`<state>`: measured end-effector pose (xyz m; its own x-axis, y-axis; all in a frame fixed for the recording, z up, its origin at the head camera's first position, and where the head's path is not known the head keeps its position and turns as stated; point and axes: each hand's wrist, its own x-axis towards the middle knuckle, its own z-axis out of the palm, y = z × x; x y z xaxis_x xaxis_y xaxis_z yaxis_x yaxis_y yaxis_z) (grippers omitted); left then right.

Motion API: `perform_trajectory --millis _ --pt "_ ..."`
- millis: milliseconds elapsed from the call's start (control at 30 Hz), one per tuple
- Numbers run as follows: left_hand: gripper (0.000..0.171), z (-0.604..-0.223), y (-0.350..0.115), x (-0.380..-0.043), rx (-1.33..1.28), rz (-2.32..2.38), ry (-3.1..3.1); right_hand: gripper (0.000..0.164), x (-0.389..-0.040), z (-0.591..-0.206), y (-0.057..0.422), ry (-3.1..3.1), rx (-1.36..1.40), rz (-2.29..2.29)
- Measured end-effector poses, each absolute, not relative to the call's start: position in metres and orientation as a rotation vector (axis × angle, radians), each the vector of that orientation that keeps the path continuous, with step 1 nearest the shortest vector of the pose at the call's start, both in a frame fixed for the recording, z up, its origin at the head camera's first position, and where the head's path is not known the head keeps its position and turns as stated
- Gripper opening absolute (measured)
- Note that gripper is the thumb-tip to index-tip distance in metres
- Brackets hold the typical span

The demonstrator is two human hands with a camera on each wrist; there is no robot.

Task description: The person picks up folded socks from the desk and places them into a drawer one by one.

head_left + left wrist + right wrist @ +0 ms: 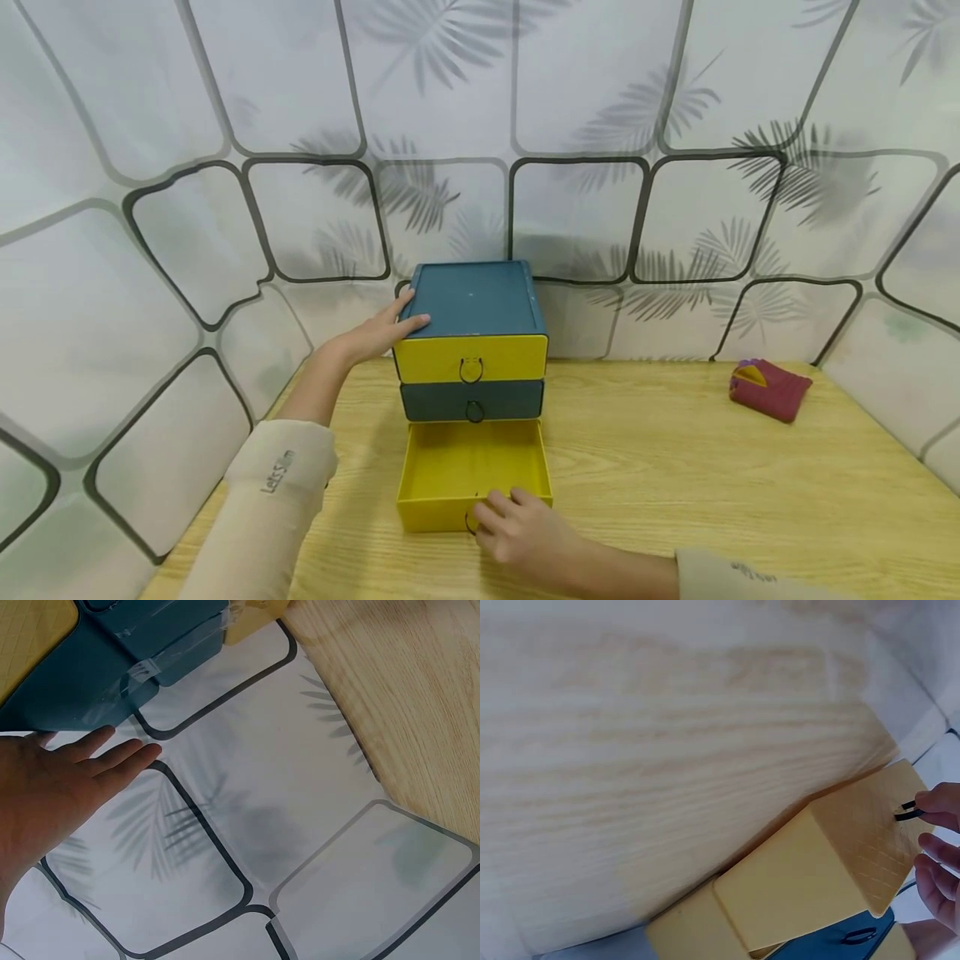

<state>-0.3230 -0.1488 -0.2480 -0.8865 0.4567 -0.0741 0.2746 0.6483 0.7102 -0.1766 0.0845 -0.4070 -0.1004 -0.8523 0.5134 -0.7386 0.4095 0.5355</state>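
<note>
A small drawer cabinet (480, 296) with a blue top stands on the table, its yellow top drawer (427, 360) and blue middle drawer (435, 402) closed. The yellow bottom drawer (429, 515) is pulled far out and holds nothing that I can see. My left hand (373, 335) rests against the cabinet's upper left edge, fingers spread and fairly straight. At the front of the bottom drawer, my right hand (525, 535) pinches its black loop handle (909, 814) between thumb and finger. The other right fingers bend loosely beside the drawer front in the right wrist view.
A maroon pouch-like item (776, 392) with yellow and purple parts lies at the right rear of the wooden table (645, 467). Patterned white sheeting (577, 217) with leaf prints rises behind the cabinet and along both sides.
</note>
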Motion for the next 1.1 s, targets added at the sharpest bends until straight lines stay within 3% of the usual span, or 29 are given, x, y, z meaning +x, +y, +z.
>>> perform_trajectory --millis 1100 --pt "0.073 -0.247 -0.148 -0.320 0.588 1.090 2.598 0.042 -0.141 -0.410 0.070 -1.831 1.429 -0.085"
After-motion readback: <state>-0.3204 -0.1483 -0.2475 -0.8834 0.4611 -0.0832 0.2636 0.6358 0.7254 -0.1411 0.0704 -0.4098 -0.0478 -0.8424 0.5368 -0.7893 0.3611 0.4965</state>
